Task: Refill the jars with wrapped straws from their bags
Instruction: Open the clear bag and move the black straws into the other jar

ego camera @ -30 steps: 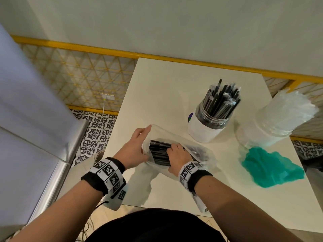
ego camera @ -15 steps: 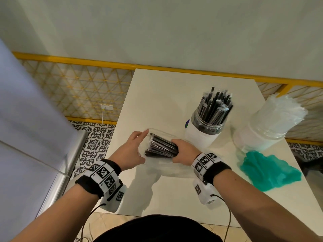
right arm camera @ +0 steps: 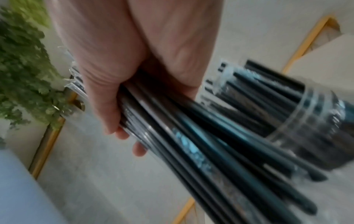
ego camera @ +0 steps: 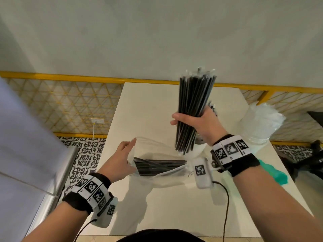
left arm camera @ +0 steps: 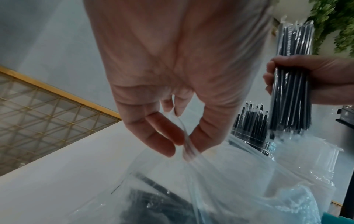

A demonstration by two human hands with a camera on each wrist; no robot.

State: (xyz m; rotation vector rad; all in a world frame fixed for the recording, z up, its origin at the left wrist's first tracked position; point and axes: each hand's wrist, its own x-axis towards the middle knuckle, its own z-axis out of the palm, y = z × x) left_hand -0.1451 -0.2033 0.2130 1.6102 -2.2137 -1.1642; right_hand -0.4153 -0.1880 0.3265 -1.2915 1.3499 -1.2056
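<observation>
A white tabletop (ego camera: 157,110) carries everything. A clear bag (ego camera: 157,154) lies on its near part, mouth toward the left, with black straws (ego camera: 157,165) flat inside. Just behind the bag stands a jar (left arm camera: 250,133) packed with upright black wrapped straws; in the head view it is mostly hidden. To the right, by the tabletop's right edge, stands a second jar (ego camera: 258,135) filled with clear-wrapped pale straws (ego camera: 262,117). In front of that one, near the right edge, lies a crumpled teal cloth (ego camera: 277,175).
</observation>
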